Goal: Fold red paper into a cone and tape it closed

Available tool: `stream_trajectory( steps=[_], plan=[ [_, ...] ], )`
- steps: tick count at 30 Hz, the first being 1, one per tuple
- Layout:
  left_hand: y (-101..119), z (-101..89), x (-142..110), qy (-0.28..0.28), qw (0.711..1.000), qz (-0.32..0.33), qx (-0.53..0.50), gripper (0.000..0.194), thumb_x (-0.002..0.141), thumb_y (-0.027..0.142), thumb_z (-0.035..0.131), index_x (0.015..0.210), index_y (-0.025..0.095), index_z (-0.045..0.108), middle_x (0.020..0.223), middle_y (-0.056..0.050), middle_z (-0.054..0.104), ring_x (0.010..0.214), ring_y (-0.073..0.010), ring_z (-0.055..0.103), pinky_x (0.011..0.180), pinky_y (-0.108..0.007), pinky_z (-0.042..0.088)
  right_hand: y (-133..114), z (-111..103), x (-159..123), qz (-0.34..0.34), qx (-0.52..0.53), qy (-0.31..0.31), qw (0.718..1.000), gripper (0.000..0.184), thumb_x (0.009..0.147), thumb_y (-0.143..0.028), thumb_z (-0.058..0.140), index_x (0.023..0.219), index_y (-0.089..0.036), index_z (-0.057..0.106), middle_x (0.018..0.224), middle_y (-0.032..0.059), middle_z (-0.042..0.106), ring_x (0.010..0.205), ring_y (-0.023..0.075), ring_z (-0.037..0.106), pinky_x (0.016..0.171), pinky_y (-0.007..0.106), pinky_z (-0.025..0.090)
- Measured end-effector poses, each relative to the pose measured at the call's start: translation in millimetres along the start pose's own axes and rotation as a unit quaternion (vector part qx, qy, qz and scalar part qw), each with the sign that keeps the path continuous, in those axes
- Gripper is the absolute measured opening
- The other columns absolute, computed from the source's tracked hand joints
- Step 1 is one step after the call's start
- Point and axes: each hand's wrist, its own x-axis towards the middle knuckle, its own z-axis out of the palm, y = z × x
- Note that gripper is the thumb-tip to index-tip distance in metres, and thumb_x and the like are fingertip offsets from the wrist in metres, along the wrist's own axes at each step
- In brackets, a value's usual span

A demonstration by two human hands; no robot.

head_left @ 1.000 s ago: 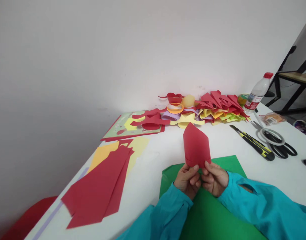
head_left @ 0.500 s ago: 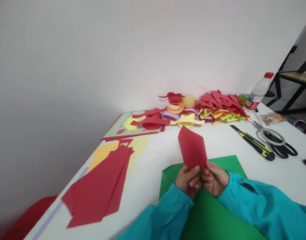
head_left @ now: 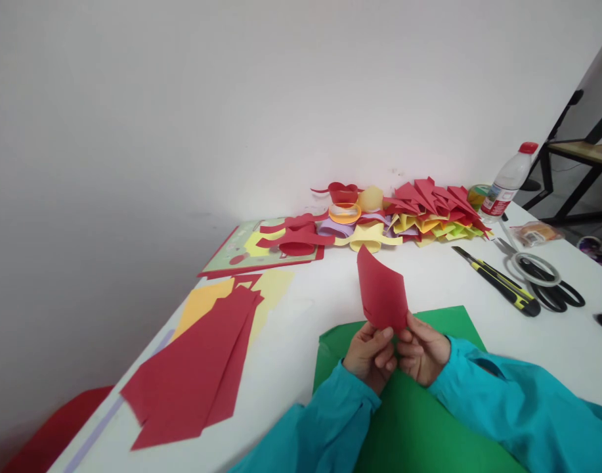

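Note:
A piece of red paper [head_left: 383, 292], pointed at its top and slightly curved, stands up between my two hands. My left hand [head_left: 372, 355] pinches its lower edge with thumb and fingers. At the lower right corner, my right hand [head_left: 425, 348] grips the same paper, its fingers close to those of the left. Both hands are held above a green sheet [head_left: 404, 427] on the white table. Off to the left lie several red paper cut-outs [head_left: 195, 368], overlapping one another.
Curled paper shapes [head_left: 298, 240] and a pile of folded red and yellow paper [head_left: 433, 207] lie along the wall. To the right are a utility knife [head_left: 497, 282], black-handled scissors [head_left: 559, 295], a roll of tape [head_left: 536, 269] and a bottle [head_left: 508, 184].
The red paper has tilted leftward, then swung partly back, and now looks more curved. Both hands keep their hold and have barely shifted.

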Motion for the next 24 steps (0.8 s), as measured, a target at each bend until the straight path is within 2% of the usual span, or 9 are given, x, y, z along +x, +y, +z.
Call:
stream_trajectory(
  steps=[2, 9, 15, 24],
  plan=[
    [-1, -0.8, 0, -0.005, 1.0, -0.001, 0.011, 0.036, 0.057, 0.027, 0.081, 0.083, 0.014, 0.06, 0.048, 0.008, 0.051, 0.032, 0.0003, 0.032, 0.033, -0.013, 0.035, 2, 0, 0, -0.008, -0.01, -0.002, 1.0, 0.039, 0.055, -0.037, 0.082, 0.071, -0.016, 0.052, 0.051, -0.0104, 0.052, 0.035, -0.0001, 0.033, 0.035, 0.014, 0.025],
    [-2, -1.9, 1, -0.018, 1.0, -0.004, 0.017, 0.032, 0.061, 0.028, 0.079, 0.084, 0.013, 0.061, 0.047, 0.006, 0.054, 0.031, 0.0005, 0.032, 0.032, -0.013, 0.034, 5, -2, 0, -0.017, -0.022, -0.019, 0.999, 0.037, 0.059, -0.039, 0.08, 0.069, -0.015, 0.052, 0.052, -0.01, 0.051, 0.035, -0.0003, 0.032, 0.035, 0.015, 0.025],
    [1, 6.3, 0, 0.029, 0.999, -0.012, -0.025, 0.04, 0.048, 0.025, 0.086, 0.076, 0.012, 0.06, 0.055, 0.004, 0.062, 0.028, 0.003, 0.029, 0.029, -0.012, 0.031, 2, 1, -2, 0.001, 0.001, -0.027, 1.0, 0.036, 0.057, -0.035, 0.081, 0.072, -0.016, 0.055, 0.054, -0.0099, 0.055, 0.035, -0.0008, 0.034, 0.036, 0.013, 0.026],
    [1, 7.9, 0, 0.031, 0.999, -0.013, -0.022, 0.039, 0.049, 0.025, 0.085, 0.074, 0.013, 0.059, 0.047, 0.005, 0.058, 0.027, 0.0022, 0.03, 0.029, -0.011, 0.032, 3, 4, -3, -0.002, -0.012, -0.026, 1.0, 0.037, 0.057, -0.035, 0.082, 0.071, -0.016, 0.054, 0.054, -0.0099, 0.055, 0.035, -0.001, 0.035, 0.035, 0.012, 0.028]
  ],
)
